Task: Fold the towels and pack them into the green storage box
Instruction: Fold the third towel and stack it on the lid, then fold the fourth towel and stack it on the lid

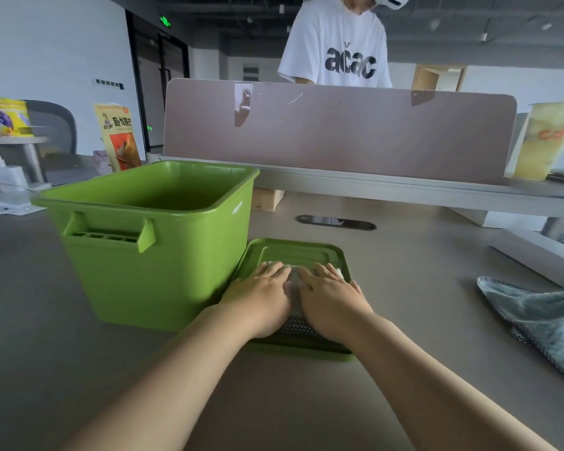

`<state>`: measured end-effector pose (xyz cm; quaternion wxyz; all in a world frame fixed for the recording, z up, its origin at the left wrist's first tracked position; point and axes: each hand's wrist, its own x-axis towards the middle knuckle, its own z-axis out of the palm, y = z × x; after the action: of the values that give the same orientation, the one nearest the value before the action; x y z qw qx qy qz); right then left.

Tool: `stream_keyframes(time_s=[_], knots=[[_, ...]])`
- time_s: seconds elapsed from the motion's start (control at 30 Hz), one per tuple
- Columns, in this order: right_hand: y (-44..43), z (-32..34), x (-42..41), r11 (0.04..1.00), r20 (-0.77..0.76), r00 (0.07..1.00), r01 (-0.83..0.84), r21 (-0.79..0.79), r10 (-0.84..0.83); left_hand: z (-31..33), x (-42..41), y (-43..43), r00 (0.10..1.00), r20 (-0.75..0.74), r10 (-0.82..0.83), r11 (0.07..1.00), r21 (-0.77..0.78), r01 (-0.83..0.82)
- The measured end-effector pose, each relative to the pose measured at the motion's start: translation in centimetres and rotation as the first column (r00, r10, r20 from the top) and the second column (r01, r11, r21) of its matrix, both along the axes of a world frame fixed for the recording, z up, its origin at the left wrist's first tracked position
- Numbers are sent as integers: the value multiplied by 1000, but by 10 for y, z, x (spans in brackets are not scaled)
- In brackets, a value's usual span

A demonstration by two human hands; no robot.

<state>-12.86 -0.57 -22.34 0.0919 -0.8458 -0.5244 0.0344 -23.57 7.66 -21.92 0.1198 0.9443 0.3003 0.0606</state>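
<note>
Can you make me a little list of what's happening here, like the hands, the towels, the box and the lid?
left hand: flat, pressing on the folded towel
right hand: flat, pressing on the same towel
folded towel: lies on the green lid
green lid: flat on the table, beside the green box
green box: open, left of the lid; its bottom is hidden
other towel: unfolded, on the table to the right

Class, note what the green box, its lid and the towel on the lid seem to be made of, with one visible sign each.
Green box: probably moulded plastic; smooth, slightly glossy walls, rounded rim. Lid: seemingly the same plastic; rigid raised ridges. Towel: soft cloth, apparently; dotted trim along its edge.
</note>
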Motion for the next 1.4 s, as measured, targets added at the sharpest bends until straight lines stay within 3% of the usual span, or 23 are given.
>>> stream_keyframes(time_s=[0.23,0.37,0.63,0.77,0.9,1.07,1.2,1.27,1.4], knots=[[-4,5,-5,993,-51,992,114,-35,-116,0,0,-2,1000,12,18,1000,-9,-18],[-1,3,-2,988,-2,994,109,-106,-109,-1,0,0,1000,8,12,1000,-6,-12],[-3,8,-4,990,-57,992,111,-85,-116,8,-2,-7,1000,-3,4,1000,13,-4],[-39,17,5,952,-209,958,236,194,-196,28,-2,-15,999,20,35,999,32,-35],[-100,14,39,870,-114,931,366,330,-348,51,11,-46,992,126,7,989,143,-25],[-165,20,87,675,-77,807,538,504,-586,50,55,-110,964,228,-137,991,35,133],[-207,13,117,594,-149,685,703,391,-713,32,100,-158,946,224,-234,969,-29,246],[-221,9,127,610,-176,690,711,350,-702,22,122,-176,944,216,-250,960,-70,270],[-237,9,145,699,-45,754,628,341,-656,2,166,-199,956,210,-206,961,-138,238]])
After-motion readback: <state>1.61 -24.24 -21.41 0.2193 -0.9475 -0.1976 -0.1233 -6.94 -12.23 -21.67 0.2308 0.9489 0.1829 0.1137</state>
